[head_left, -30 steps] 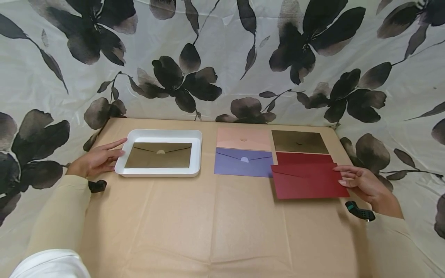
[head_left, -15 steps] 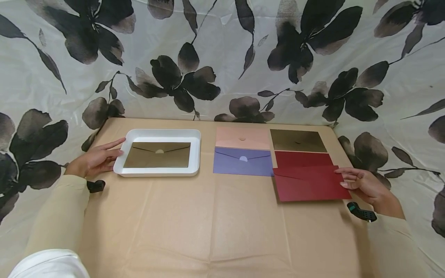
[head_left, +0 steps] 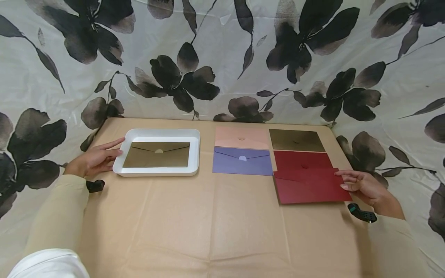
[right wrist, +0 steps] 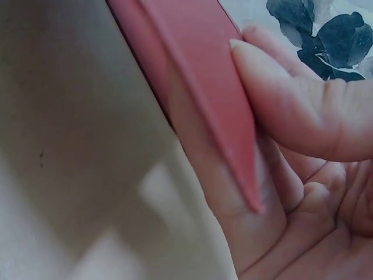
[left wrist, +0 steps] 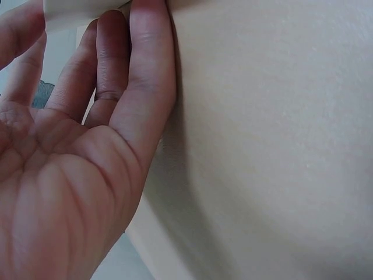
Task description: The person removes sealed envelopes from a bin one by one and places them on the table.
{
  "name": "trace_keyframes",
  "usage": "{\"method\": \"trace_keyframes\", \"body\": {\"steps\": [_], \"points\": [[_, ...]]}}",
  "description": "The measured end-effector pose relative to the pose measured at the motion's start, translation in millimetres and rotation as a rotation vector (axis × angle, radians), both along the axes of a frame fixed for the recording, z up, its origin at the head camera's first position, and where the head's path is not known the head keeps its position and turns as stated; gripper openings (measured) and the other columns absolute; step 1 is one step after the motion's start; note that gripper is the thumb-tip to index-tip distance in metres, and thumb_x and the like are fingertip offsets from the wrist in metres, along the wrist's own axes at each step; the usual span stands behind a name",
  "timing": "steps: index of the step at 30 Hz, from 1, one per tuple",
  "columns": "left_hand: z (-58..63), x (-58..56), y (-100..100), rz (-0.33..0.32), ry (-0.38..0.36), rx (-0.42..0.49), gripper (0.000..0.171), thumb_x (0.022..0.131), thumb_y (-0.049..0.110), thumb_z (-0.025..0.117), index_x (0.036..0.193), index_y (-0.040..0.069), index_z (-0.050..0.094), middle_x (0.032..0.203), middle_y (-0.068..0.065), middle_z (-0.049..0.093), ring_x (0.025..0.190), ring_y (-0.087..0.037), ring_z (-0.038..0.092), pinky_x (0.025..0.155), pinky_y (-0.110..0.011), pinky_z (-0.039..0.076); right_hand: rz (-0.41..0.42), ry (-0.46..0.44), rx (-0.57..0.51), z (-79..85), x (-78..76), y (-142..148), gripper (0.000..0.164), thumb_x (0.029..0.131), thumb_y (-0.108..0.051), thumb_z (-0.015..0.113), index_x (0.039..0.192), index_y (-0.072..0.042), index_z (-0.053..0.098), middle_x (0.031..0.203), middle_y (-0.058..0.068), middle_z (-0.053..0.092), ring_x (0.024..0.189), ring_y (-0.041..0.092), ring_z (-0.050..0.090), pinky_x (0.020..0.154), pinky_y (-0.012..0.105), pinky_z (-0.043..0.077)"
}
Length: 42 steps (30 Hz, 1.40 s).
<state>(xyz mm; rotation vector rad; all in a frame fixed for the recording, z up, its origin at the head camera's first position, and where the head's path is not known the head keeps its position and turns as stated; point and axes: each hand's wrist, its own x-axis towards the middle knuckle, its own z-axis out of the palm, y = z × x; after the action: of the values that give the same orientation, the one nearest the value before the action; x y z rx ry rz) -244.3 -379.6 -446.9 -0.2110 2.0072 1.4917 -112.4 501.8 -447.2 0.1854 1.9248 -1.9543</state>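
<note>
A red envelope [head_left: 309, 186] is in my right hand [head_left: 370, 191], pinched at its right end between thumb [right wrist: 303, 116] and fingers. It is slightly raised and overlaps the near part of another red envelope [head_left: 295, 157]. On the left, a white tray [head_left: 121, 162] holds a gold envelope [head_left: 156, 155] with a round seal. My left hand [head_left: 92, 160] touches the tray's left side with its fingers extended. In the left wrist view, a white corner of the tray [left wrist: 81, 13] covers some fingertips.
A pink envelope [head_left: 241, 135] and a purple envelope [head_left: 241, 164] lie mid-table, one behind the other. Another gold envelope [head_left: 297, 139] lies at the back right. Tan paper covers the table [head_left: 208, 220]; a floral cloth [head_left: 222, 58] hangs behind.
My right hand has brought the held red envelope slightly nearer and lower, so more of the red envelope behind it shows. The left hand and tray stay put.
</note>
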Motion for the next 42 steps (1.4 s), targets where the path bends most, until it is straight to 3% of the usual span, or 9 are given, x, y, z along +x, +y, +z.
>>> {"method": "trace_keyframes", "body": {"steps": [3, 5, 7, 15, 21, 28, 31, 36, 42], "points": [[-0.2, -0.4, 0, -0.001, -0.004, 0.017, 0.078, 0.106, 0.040, 0.059, 0.165, 0.045, 0.008, 0.128, 0.024, 0.049, 0.103, 0.011, 0.062, 0.094, -0.030, 0.061, 0.002, 0.005, 0.007, -2.0, 0.6, 2, 0.046, 0.094, 0.015, 0.061, 0.113, -0.023, 0.080, 0.107, -0.011, 0.077, 0.090, 0.009, 0.073, 0.080, 0.023, 0.062], [0.1, -0.2, 0, -0.006, -0.002, 0.013, 0.078, 0.107, 0.040, 0.058, 0.165, 0.044, 0.006, 0.139, 0.016, 0.049, 0.103, 0.012, 0.061, 0.094, -0.030, 0.061, 0.008, 0.007, 0.001, -3.6, 0.9, 5, 0.046, 0.095, 0.015, 0.060, 0.114, -0.022, 0.080, 0.107, -0.011, 0.077, 0.090, 0.009, 0.074, 0.080, 0.023, 0.062], [0.8, 0.3, 0, -0.007, 0.000, 0.007, 0.079, 0.107, 0.040, 0.058, 0.165, 0.043, 0.005, 0.138, 0.016, 0.050, 0.102, 0.012, 0.061, 0.095, -0.031, 0.061, 0.011, 0.005, -0.004, -4.9, 1.4, 7, 0.047, 0.095, 0.016, 0.058, 0.114, -0.022, 0.080, 0.107, -0.010, 0.077, 0.089, 0.010, 0.073, 0.080, 0.023, 0.062], [-0.5, -0.4, 0, -0.006, 0.001, 0.004, 0.080, 0.106, 0.041, 0.059, 0.166, 0.042, 0.005, 0.149, 0.009, 0.040, 0.102, 0.011, 0.062, 0.095, -0.032, 0.061, 0.006, -0.015, 0.030, -6.6, 5.1, 10, 0.046, 0.095, 0.014, 0.060, 0.113, -0.024, 0.080, 0.106, -0.009, 0.077, 0.088, 0.010, 0.072, 0.080, 0.023, 0.062], [-0.5, -0.2, 0, -0.001, -0.007, 0.003, 0.079, 0.106, 0.041, 0.059, 0.165, 0.043, 0.007, 0.144, 0.013, 0.044, 0.101, 0.011, 0.062, 0.094, -0.031, 0.061, 0.014, -0.005, 0.044, -11.1, 6.2, 15, 0.045, 0.096, 0.013, 0.060, 0.114, -0.023, 0.079, 0.108, -0.011, 0.077, 0.092, 0.008, 0.072, 0.080, 0.023, 0.062], [0.7, -0.1, 1, -0.003, -0.010, -0.006, 0.080, 0.106, 0.041, 0.058, 0.165, 0.043, 0.004, 0.165, -0.006, 0.027, 0.102, 0.011, 0.061, 0.095, -0.030, 0.060, -0.008, -0.035, 0.090, -14.6, 8.1, 20, 0.044, 0.096, 0.012, 0.061, 0.115, -0.023, 0.079, 0.108, -0.016, 0.076, 0.092, 0.007, 0.071, 0.079, 0.023, 0.062], [0.6, 0.0, 1, -0.004, -0.012, -0.009, 0.080, 0.106, 0.041, 0.058, 0.165, 0.043, 0.004, 0.162, -0.004, 0.031, 0.102, 0.011, 0.061, 0.095, -0.030, 0.060, -0.019, -0.052, 0.104, -14.0, 8.8, 19, 0.043, 0.096, 0.011, 0.062, 0.115, -0.024, 0.079, 0.108, -0.017, 0.076, 0.092, 0.007, 0.071, 0.079, 0.024, 0.062], [0.1, -0.3, 1, -0.008, -0.008, -0.003, 0.079, 0.107, 0.040, 0.057, 0.165, 0.042, 0.004, 0.138, 0.016, 0.043, 0.103, 0.011, 0.060, 0.092, -0.027, 0.060, -0.033, -0.072, 0.140, -11.5, 10.5, 19, 0.041, 0.095, 0.008, 0.065, 0.115, -0.025, 0.080, 0.108, -0.021, 0.075, 0.093, 0.005, 0.070, 0.079, 0.024, 0.062], [2.0, -0.6, 1, -0.012, -0.008, -0.016, 0.079, 0.107, 0.042, 0.057, 0.165, 0.042, 0.003, 0.157, 0.003, 0.035, 0.102, 0.012, 0.060, 0.093, -0.027, 0.060, -0.025, -0.071, 0.127, -12.6, 12.8, 21, 0.041, 0.096, 0.008, 0.064, 0.116, -0.025, 0.079, 0.109, -0.019, 0.075, 0.093, 0.006, 0.070, 0.080, 0.025, 0.063]]}}
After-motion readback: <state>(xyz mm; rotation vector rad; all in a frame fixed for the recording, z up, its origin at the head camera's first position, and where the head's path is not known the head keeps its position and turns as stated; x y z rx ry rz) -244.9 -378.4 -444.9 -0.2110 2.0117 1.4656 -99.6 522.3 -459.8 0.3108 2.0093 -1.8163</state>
